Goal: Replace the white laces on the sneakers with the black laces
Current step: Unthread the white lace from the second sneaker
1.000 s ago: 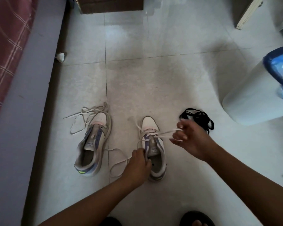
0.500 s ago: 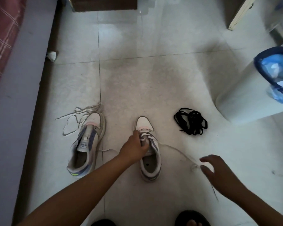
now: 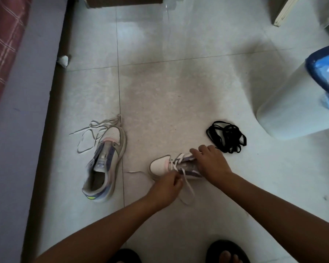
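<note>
Pale glossy floor tiles (image 3: 188, 92) with thin dark grout lines carry every item. Well beyond the right hand, at the far right, stands a smooth, rounded white bin (image 3: 292, 107) lined with a crinkled blue bag. Far to the left of the left hand runs a flat grey ledge (image 3: 23, 111), bordered by red checked fabric.

Left sneaker (image 3: 104, 164): well to the left of the left hand, upright on its sole, toe pointing away; white and grey panels with purple trim, a pink band at the toe box, eyelets empty, tongue exposed. Its removed white lace (image 3: 92, 132) lies in loose flat loops just beyond the toe, touching it.

Right sneaker (image 3: 174, 166): turned sideways between the two hands, toe pointing left, same colouring, white lace (image 3: 187, 184) partly threaded. The right hand (image 3: 210, 161) rests over the collar and upper with fingers curled round it, gripping the shoe. The left hand (image 3: 166, 187), just in front of the shoe, pinches a strand of that lace in closed fingers; a slack loop trails towards the viewer, and one end lies on the tile to the left.

Black laces (image 3: 226, 136): a tangled matte heap of thin cord, just beyond the right hand, apart from it.
</note>
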`<action>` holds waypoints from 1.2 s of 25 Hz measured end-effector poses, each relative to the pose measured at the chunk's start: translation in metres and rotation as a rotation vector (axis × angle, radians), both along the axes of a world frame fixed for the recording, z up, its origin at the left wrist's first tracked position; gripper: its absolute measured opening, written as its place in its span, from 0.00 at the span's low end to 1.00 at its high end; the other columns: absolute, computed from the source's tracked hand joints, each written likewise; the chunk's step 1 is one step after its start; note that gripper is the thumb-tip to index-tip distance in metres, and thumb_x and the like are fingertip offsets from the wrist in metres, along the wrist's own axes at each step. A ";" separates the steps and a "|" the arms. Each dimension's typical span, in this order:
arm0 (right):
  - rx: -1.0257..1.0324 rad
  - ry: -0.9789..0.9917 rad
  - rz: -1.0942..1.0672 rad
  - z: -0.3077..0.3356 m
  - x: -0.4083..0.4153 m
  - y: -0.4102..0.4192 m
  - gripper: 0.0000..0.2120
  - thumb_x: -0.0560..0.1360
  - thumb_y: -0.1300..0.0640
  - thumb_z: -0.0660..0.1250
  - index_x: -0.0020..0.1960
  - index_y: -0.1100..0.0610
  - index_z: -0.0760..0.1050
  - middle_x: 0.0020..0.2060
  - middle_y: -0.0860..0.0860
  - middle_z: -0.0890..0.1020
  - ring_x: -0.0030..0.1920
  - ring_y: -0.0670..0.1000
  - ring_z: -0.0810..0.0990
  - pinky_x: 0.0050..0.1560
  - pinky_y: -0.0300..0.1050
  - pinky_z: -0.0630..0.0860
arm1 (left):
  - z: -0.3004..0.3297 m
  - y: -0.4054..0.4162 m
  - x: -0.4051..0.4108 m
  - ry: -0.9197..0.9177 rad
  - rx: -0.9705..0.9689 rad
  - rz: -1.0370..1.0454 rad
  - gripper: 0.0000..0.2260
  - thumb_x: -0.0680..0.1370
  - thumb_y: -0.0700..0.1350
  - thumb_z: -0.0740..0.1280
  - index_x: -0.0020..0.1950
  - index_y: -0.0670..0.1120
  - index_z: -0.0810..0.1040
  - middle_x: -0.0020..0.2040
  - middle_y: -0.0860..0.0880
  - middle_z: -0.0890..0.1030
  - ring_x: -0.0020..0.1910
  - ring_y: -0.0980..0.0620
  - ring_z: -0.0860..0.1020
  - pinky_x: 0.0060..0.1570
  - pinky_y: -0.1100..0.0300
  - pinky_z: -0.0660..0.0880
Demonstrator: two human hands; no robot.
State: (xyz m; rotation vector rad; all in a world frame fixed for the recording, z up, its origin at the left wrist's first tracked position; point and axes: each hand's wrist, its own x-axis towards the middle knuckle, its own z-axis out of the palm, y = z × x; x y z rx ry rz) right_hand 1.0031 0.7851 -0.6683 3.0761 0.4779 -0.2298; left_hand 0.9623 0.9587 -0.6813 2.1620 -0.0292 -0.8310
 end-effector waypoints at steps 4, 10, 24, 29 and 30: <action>0.209 -0.161 -0.047 -0.005 -0.033 0.009 0.11 0.70 0.53 0.68 0.45 0.61 0.79 0.41 0.58 0.81 0.40 0.59 0.80 0.38 0.51 0.77 | -0.002 0.015 0.026 -0.545 0.282 -0.289 0.09 0.78 0.44 0.64 0.55 0.41 0.77 0.53 0.43 0.76 0.52 0.45 0.75 0.44 0.54 0.71; 0.234 0.276 -0.165 -0.029 -0.036 0.000 0.15 0.79 0.47 0.58 0.57 0.56 0.75 0.55 0.54 0.75 0.55 0.55 0.71 0.52 0.48 0.67 | -0.007 0.009 0.036 -1.063 0.333 -0.697 0.03 0.68 0.38 0.70 0.36 0.45 0.80 0.35 0.46 0.79 0.31 0.47 0.77 0.23 0.60 0.70; 0.387 0.194 -0.085 -0.033 -0.039 -0.004 0.09 0.77 0.56 0.65 0.50 0.62 0.76 0.48 0.59 0.78 0.48 0.59 0.74 0.46 0.51 0.68 | 0.002 0.006 0.049 -1.007 0.351 -0.804 0.11 0.61 0.44 0.79 0.40 0.45 0.82 0.39 0.47 0.81 0.34 0.51 0.79 0.23 0.62 0.68; 0.310 0.241 -0.055 -0.034 -0.034 -0.014 0.14 0.80 0.50 0.58 0.58 0.57 0.74 0.56 0.54 0.76 0.54 0.55 0.72 0.53 0.49 0.67 | 0.001 0.019 0.065 -0.247 0.112 -0.609 0.09 0.81 0.44 0.59 0.55 0.43 0.76 0.54 0.42 0.70 0.54 0.45 0.72 0.48 0.57 0.67; 0.309 0.237 -0.038 -0.033 -0.034 -0.015 0.14 0.80 0.51 0.58 0.59 0.57 0.74 0.56 0.54 0.76 0.54 0.56 0.72 0.53 0.49 0.67 | 0.002 0.024 0.066 -0.049 -0.004 -0.473 0.10 0.81 0.47 0.59 0.48 0.45 0.77 0.49 0.44 0.71 0.49 0.47 0.72 0.47 0.58 0.68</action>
